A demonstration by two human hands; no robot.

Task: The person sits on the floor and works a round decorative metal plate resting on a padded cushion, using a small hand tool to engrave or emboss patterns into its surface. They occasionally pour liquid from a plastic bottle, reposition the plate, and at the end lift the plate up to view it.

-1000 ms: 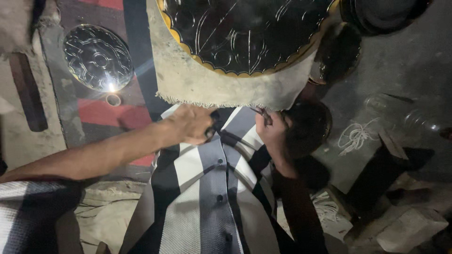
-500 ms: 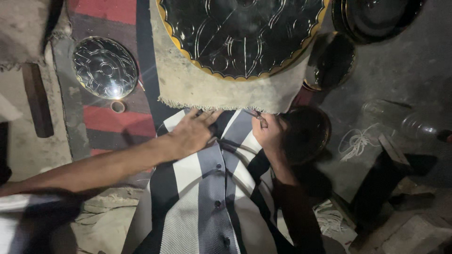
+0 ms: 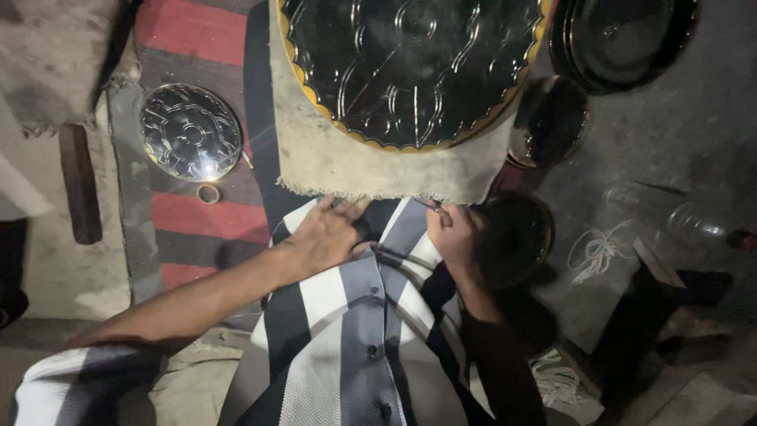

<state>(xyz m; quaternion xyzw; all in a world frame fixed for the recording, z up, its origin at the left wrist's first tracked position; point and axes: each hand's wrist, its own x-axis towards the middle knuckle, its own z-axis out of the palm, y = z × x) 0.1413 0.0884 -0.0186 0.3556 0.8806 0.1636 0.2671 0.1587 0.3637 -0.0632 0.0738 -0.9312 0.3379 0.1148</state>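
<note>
Both hands slid nearer the cloth [image 3: 339, 170] edge. Left hand [image 3: 327, 233] lies flat, holding nothing; right hand [image 3: 453, 230] pinches a thin tool [image 3: 428, 204]. Go slow.

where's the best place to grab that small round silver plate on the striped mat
Probably by the rim of the small round silver plate, from its near edge. It lies flat on the red striped mat with an embossed face offering no handle, so only the thin scalloped edge gives purchase. The left hand is the nearer one; a small ring lies by that edge.
</note>
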